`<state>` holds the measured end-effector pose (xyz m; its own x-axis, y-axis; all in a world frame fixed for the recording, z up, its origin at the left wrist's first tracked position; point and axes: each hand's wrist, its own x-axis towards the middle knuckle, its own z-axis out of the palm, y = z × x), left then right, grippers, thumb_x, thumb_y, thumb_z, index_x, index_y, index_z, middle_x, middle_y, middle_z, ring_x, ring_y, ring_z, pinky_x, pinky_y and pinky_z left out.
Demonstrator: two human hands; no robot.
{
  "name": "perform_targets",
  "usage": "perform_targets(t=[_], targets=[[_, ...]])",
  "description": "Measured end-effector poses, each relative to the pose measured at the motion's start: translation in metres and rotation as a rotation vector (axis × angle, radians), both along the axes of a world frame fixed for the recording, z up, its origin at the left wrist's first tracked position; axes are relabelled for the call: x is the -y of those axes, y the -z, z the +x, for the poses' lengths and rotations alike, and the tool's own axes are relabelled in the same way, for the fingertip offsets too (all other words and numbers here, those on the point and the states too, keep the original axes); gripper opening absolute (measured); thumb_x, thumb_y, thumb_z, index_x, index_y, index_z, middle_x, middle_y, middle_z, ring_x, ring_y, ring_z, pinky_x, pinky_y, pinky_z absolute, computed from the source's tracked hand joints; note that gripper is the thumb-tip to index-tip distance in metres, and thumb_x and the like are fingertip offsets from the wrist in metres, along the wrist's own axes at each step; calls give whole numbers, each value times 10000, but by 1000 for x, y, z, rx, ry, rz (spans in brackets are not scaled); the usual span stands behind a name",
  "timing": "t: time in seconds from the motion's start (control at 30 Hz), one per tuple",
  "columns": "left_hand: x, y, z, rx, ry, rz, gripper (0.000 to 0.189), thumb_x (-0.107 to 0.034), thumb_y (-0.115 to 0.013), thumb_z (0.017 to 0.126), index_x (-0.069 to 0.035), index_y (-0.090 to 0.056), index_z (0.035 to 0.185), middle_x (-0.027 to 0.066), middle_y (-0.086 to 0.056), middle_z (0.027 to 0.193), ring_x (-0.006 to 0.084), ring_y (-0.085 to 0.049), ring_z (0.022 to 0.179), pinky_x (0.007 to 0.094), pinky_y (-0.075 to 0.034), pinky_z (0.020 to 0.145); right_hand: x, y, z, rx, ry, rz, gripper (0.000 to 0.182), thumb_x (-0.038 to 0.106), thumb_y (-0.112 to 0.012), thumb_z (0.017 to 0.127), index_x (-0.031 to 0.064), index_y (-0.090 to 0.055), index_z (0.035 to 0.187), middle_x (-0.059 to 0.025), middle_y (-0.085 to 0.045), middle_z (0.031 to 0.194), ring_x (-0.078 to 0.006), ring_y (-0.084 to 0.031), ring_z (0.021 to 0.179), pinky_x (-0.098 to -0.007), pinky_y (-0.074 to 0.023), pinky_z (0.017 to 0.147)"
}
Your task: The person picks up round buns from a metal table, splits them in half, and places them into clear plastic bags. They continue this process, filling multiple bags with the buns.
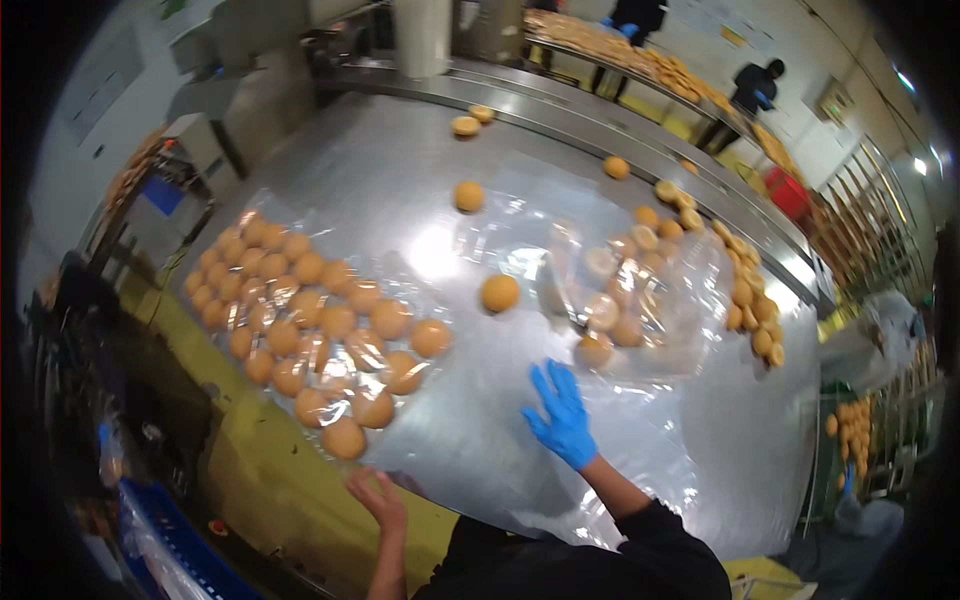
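My left hand (pixel 380 498), bare, is at the table's near edge, just below a clear plastic bag of round buns (pixel 304 319). Nothing shows in its fingers, and whether they touch the bag is unclear. My right hand (pixel 561 420), in a blue glove, is over the steel table (pixel 465 427) with fingers spread and nothing held. Beyond its fingertips lies a second clear bag (pixel 679 300) with several buns inside. A loose bun (pixel 500 292) sits between the two bags, and another bun (pixel 469 196) is farther back.
More buns (pixel 754 307), some pale side up, are heaped along the table's right edge. A raised steel rail (pixel 555 112) borders the far side. People (pixel 750 94) stand at a bun-covered conveyor (pixel 600 56) behind. A blue crate (pixel 176 547) is at lower left.
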<state>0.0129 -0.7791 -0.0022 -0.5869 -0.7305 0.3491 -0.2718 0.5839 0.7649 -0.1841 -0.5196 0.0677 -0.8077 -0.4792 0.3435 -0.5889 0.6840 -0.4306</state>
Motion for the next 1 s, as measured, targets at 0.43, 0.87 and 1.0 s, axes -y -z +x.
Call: perform_targets(t=[0.43,0.87,1.0], targets=[[-413,19,25,154,1723,-265,259,-344,-635,826,-141,-596,983,30,-546,966,238,-521,918,388,-417,797,-329,51,129,230,871,351,716,463,-534,854,188,-276,1462,-273,-270,1453,-478,-223,1344,-559,-166,1096],[-501,24,49,457,1146,-138,275,-260,-481,887,-36,-608,984,205,-586,1003,391,-545,878,487,-421,764,-578,57,-77,-155,963,224,688,495,-603,800,31,-462,1288,-225,-472,1254,-429,-415,1186,-550,-317,997],[-508,28,53,611,1013,-182,285,-282,-445,927,-53,-609,977,185,-604,995,390,-541,885,490,-407,788,-642,10,-147,147,994,209,779,500,-680,740,68,-424,1336,-182,-352,1381,-452,-276,1291,-577,-300,1020]])
